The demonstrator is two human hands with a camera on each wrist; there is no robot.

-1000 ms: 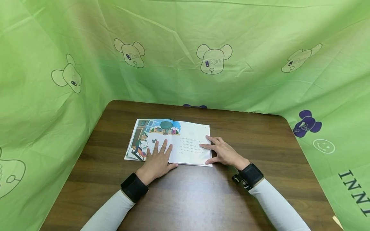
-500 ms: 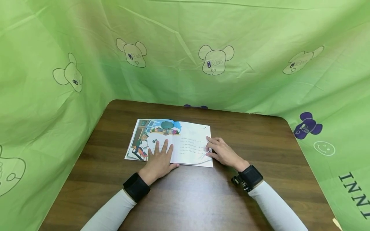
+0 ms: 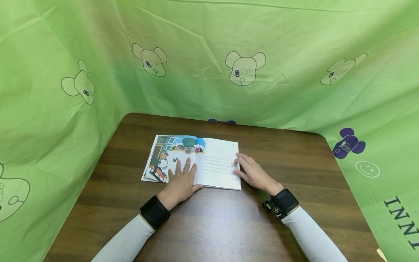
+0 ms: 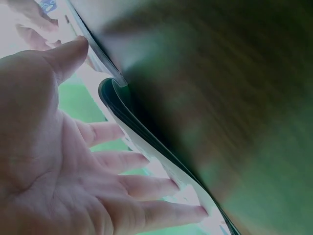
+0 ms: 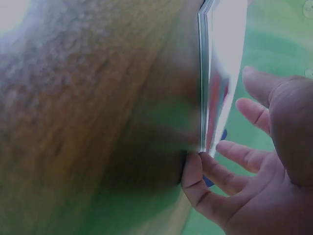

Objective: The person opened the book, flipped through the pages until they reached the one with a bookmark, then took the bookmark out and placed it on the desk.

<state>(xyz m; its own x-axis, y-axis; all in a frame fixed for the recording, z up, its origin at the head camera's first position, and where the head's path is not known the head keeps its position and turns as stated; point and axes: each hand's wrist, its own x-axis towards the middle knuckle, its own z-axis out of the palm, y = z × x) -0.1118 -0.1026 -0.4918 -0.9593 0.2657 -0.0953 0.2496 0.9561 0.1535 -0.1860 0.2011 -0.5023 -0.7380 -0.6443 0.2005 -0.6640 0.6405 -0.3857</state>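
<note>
An open picture book [image 3: 217, 151] lies on the wooden table, a coloured illustration across its left page and lines of print on the right one. My left hand [image 3: 180, 185] rests with spread fingers on the lower left page beside the fold, its thumb at the bottom edge. At the book's right edge is my right hand [image 3: 255, 174], fingers loosely bent, thumb and index finger apart. In the right wrist view, a leaf [image 5: 230, 34] stands slightly away from the page block, a coloured picture showing between. The right ring and little fingers sit at the book's corner there.
The brown table [image 3: 294, 156] has rounded far corners. A green cloth [image 3: 196, 91] printed with bear heads hangs round its back and sides. Both wrists carry black bands, with a small device under the right band [image 3: 284, 201].
Half a second ago the right page's lower corner curled up under my right thumb; now it lies flatter and the right fingers have drawn slightly rightward. My left hand has stayed nearly still.
</note>
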